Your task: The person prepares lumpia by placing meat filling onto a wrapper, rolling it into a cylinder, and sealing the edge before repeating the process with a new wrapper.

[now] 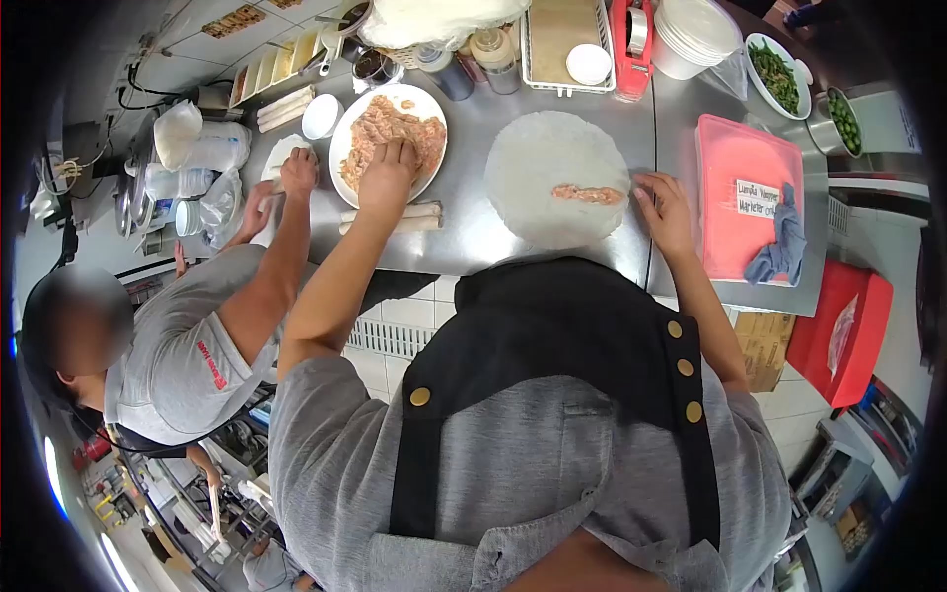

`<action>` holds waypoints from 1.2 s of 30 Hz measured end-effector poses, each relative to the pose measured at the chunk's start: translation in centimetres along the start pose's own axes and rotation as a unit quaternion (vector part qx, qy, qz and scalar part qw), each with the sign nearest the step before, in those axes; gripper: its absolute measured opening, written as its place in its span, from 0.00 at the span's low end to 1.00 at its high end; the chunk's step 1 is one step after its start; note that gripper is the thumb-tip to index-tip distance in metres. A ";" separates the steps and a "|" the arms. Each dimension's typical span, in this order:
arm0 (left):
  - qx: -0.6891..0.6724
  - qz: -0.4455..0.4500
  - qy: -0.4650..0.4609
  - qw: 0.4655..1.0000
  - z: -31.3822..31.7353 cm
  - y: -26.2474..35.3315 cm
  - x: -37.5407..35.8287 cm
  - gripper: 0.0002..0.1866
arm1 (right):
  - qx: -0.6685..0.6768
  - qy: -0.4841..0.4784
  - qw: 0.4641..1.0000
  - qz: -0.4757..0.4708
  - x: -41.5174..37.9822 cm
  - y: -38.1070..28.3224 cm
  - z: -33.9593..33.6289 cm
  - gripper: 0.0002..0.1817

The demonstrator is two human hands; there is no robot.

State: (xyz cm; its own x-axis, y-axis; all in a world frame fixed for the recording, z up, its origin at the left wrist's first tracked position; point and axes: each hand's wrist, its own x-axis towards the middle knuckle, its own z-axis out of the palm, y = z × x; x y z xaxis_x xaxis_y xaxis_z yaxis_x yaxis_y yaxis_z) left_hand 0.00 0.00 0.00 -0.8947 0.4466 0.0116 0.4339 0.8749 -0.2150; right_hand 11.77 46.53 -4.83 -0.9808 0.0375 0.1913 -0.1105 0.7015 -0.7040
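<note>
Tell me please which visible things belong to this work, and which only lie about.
Seemingly in use: minced filling, under the left hand; white plate; round wrapper with filling strip; rolls beside the plate.

Apparently lying about: red tape dispenser; blue-grey cloth; leafy greens.

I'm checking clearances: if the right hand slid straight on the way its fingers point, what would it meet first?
Probably the edge of the round white wrapper, lying just ahead of the right hand; whether the two already touch is unclear.
</note>
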 end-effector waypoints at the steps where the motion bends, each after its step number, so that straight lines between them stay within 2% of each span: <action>1: 0.016 0.013 -0.001 1.000 0.4 -0.1 0.1 0.24 | -0.005 0.001 1.000 -0.003 0.1 0.2 0.0 0.13; 6: 0.010 0.054 -0.019 0.998 -0.2 -1.0 0.4 0.25 | -0.015 0.016 1.000 -0.012 -0.8 0.7 -0.6 0.13; 8: -0.034 0.086 -0.102 0.990 -1.7 -2.3 0.8 0.26 | -0.019 0.009 1.000 0.003 -1.3 0.6 -0.6 0.13; 9: -0.033 0.086 -0.100 0.991 -2.0 -2.4 0.9 0.26 | -0.020 0.011 1.000 0.001 -1.1 0.5 -0.8 0.13; 11: 0.024 0.178 -0.087 0.980 -2.4 -2.6 0.8 0.28 | -0.017 -0.008 0.999 0.031 -1.1 -0.1 -1.0 0.12; 15: 0.073 0.218 -0.043 0.972 -0.8 -2.5 1.1 0.29 | -0.019 0.000 1.000 0.012 -1.3 0.4 -0.5 0.13; 17: 0.078 0.210 -0.079 0.971 -0.6 -1.9 1.4 0.27 | -0.022 0.006 1.000 -0.008 -1.4 0.3 -0.5 0.13; 21: 0.072 0.225 -0.094 0.967 -0.8 -1.8 1.8 0.23 | -0.015 0.000 1.000 0.003 -1.4 0.0 -0.9 0.13; 23: 0.040 0.227 -0.131 0.964 -1.5 -1.6 2.2 0.17 | -0.019 -0.002 1.000 0.004 -1.4 0.4 -1.0 0.12; 27: 0.022 0.265 -0.100 0.959 -0.9 -2.2 2.4 0.13 | -0.028 0.000 0.999 0.033 -1.6 0.6 -1.4 0.12; 30: -0.023 0.231 -0.077 0.969 -0.7 -2.6 2.7 0.12 | -0.030 0.000 0.999 0.032 -1.7 1.2 -1.4 0.12; 32: -0.080 0.149 -0.004 0.986 -0.8 -3.3 3.4 0.11 | -0.033 0.006 0.999 0.021 -1.7 1.4 -1.3 0.12; 33: -0.081 0.149 -0.005 0.986 -1.3 -3.4 4.1 0.11 | -0.034 0.005 0.999 0.021 -1.6 1.3 -1.2 0.12; 34: -0.201 0.015 -0.035 0.979 -2.2 -3.5 5.1 0.10 | -0.034 0.000 0.999 0.020 -1.5 1.0 -1.2 0.12; 35: -0.316 -0.119 -0.064 0.939 -2.7 -3.2 5.8 0.10 | -0.036 -0.005 0.999 0.020 -1.3 0.8 -1.3 0.12; 36: -0.322 -0.116 -0.066 0.937 -2.7 -2.5 6.1 0.10 | -0.042 -0.006 0.999 0.024 -1.2 0.8 -0.9 0.12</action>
State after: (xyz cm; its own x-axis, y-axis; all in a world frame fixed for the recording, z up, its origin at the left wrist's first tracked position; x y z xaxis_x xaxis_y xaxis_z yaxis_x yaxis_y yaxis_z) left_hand -6.29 1.00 3.23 -0.9598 0.2406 -0.1448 0.1625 0.8963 0.4126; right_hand 13.00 47.70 -5.04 -0.9865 0.0642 0.1509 -0.0505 0.7566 -0.6519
